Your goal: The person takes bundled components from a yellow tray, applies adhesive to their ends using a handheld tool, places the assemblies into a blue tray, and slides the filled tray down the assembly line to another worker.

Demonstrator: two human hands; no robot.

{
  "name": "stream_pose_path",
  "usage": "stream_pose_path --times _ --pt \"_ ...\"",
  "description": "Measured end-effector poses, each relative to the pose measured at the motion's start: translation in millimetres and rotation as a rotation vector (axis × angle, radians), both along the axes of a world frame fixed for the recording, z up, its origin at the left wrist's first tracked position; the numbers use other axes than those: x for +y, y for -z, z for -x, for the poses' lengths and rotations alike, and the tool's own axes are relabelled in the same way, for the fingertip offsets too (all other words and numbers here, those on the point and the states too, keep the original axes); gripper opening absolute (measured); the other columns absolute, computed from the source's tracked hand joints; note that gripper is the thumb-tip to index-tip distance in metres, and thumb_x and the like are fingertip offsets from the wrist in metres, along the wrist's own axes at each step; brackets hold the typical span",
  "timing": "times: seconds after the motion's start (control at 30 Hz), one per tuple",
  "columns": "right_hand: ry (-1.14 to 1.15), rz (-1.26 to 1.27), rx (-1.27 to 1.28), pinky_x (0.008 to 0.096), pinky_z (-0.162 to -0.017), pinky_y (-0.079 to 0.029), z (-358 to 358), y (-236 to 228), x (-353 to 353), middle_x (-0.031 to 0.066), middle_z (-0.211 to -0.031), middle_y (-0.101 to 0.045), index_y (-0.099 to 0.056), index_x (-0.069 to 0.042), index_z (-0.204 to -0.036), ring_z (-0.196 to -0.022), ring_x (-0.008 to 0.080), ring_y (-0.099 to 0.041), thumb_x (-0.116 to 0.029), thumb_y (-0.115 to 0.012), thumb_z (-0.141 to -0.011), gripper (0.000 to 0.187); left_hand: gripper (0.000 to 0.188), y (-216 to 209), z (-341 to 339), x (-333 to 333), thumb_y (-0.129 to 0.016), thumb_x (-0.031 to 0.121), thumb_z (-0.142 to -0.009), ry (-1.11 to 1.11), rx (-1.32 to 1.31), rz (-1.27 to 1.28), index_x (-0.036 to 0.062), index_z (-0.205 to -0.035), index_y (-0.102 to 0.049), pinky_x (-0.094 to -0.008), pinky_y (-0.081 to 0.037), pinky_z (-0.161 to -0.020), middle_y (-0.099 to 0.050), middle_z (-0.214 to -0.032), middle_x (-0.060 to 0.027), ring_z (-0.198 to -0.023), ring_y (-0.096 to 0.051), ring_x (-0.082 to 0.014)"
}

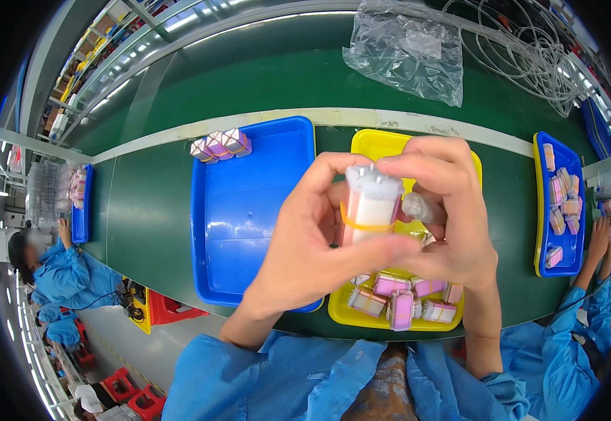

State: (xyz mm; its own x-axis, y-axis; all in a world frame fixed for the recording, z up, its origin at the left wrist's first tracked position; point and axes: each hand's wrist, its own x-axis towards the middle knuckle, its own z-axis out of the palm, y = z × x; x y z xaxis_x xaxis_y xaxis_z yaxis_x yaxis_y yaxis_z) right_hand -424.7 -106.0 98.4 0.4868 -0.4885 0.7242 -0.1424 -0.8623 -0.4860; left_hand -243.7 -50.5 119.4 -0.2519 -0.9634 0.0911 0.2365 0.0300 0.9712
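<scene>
Over the yellow tray [346,312], a small pink-and-white block pack [372,210] is held upright with a yellow rubber band round it and a greyish-white top with small prongs. My left hand [298,238] is closed round its side, the thumb across the front. My right hand [453,210] is curled beside it, a fingertip touching the top edge. A small clear plastic piece [421,208] sits within the right fingers; its exact kind is unclear. Similar banded packs [400,305] lie loose in the yellow tray below, partly hidden by my hands.
A blue tray [204,210] on the left has a few banded packs [221,144] in its far left corner. Clear plastic bag [414,52] and coiled grey cable [530,63] lie behind. Another blue tray [540,189] stands right. Co-workers [74,270] sit at both sides.
</scene>
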Motion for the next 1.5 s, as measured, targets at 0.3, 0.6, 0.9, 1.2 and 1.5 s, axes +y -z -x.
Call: stream_pose_path --times 0.3,0.6,0.9,1.2,1.5 --pt "0.056 -0.103 -0.032 0.0137 -0.057 -0.031 33.9 -20.1 0.5 0.0115 -0.104 -0.054 -0.044 0.008 -0.134 -0.082 0.009 -0.053 -0.045 -0.096 -0.031 0.127 0.046 12.6 2.8 -0.1 -0.063 0.017 -0.093 0.031 0.237 -0.247 0.0002 -0.132 -0.047 -0.0371 -0.049 -0.079 -0.057 -0.113 -0.0113 -0.089 -0.058 -0.0193" --pt "0.071 -0.139 -0.082 0.0145 -0.053 -0.04 25.6 -14.2 7.2 0.014 -0.112 -0.052 -0.039 0.011 -0.137 -0.086 0.011 -0.053 -0.043 -0.096 -0.032 0.131 0.048 29.4 4.0 -5.6 -0.06 0.027 -0.095 0.02 0.489 -0.41 0.0088 -0.136 -0.042 -0.0344 -0.045 -0.081 -0.054 -0.116 -0.0092 -0.094 -0.054 -0.0195" --pt "0.147 -0.119 -0.021 0.0162 -0.053 -0.044 34.7 -16.5 6.3 0.0167 -0.117 -0.052 -0.037 0.012 -0.138 -0.085 0.0122 -0.054 -0.039 -0.095 -0.047 0.119 0.048 26.4 13.7 -4.2 -0.053 0.032 -0.098 -0.008 0.383 -0.324 0.0055 -0.136 -0.043 -0.0305 -0.043 -0.079 -0.055 -0.112 -0.0096 -0.089 -0.054 -0.0192" --pt "0.244 -0.214 -0.03 0.0149 -0.047 -0.032 32.1 -29.4 12.6 0.0176 -0.115 -0.058 -0.04 0.012 -0.134 -0.07 0.0053 -0.052 -0.012 -0.074 -0.076 0.071 0.044 40.6 9.3 -2.6 -0.049 0.032 -0.1 0.03 0.53 -0.221 0.0024 -0.132 -0.045 -0.0303 -0.043 -0.081 -0.058 -0.112 -0.0126 -0.087 -0.052 -0.018" --pt "0.264 -0.472 0.245 0.0173 -0.051 -0.031 67.4 -38.0 19.9 0.0111 -0.105 -0.063 -0.057 0.008 -0.119 -0.063 0.0023 -0.046 -0.002 -0.066 -0.08 0.041 0.056 38.3 8.0 -9.3 -0.042 0.045 -0.098 0.046 0.673 -0.36 -0.002 -0.129 -0.048 -0.0328 -0.041 -0.074 -0.055 -0.103 -0.0148 -0.08 -0.05 -0.0229"
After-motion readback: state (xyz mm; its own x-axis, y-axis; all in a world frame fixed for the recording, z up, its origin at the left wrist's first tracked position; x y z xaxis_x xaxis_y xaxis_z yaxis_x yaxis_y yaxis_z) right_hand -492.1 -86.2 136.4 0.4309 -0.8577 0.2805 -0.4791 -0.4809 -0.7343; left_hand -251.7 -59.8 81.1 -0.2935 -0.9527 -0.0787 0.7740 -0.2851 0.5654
